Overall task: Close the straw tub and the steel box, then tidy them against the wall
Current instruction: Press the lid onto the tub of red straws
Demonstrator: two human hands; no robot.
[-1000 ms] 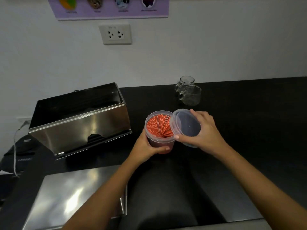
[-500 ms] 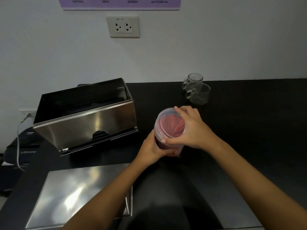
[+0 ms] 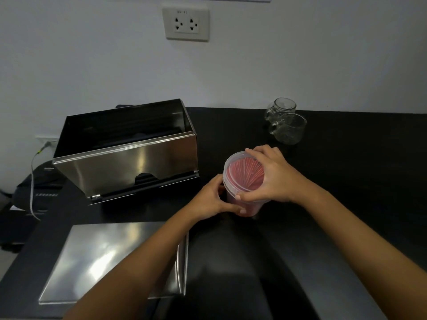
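A clear plastic straw tub full of red straws stands on the black counter. Its translucent lid lies over the tub's mouth. My right hand rests on top of the lid, fingers curled over its rim. My left hand wraps the tub's lower side. To the left stands the steel box, its top open and its inside dark. The box's flat steel lid lies on the counter in front of it, under my left forearm.
Two empty glass mugs stand near the wall behind the tub. A double wall socket is on the white wall above. Left of the counter a cable hangs from a low socket beside dark equipment.
My right hand brought the lid from beside the tub onto its mouth and now lies over it. My left hand stayed on the tub.
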